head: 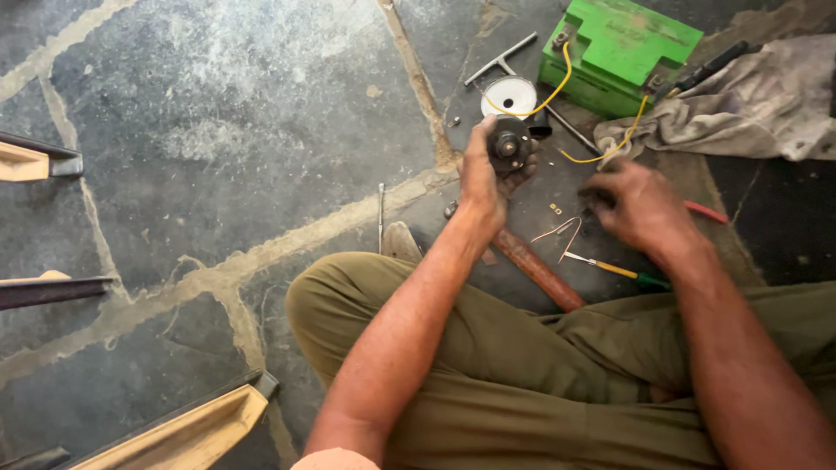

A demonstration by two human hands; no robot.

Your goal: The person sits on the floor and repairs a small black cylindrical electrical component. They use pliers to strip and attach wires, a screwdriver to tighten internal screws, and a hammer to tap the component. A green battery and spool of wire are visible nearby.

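While the left hand [484, 174] clamps a round dark motor part [510, 144] above the stone floor [218, 130], right hand [640, 204], fingers curled, gropes near yellow wires [601, 157]; likely wiring step—next needs a firm connection.

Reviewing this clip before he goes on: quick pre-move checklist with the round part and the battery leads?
1. Left hand grips round dark part: ok.
2. Right hand contents: cannot tell, blurred.
3. Yellow wires attached at green battery terminals: cannot tell.
4. Screwdriver lying near the right hand: ok.
5. Floor between hands free of small loose bits: not ok.
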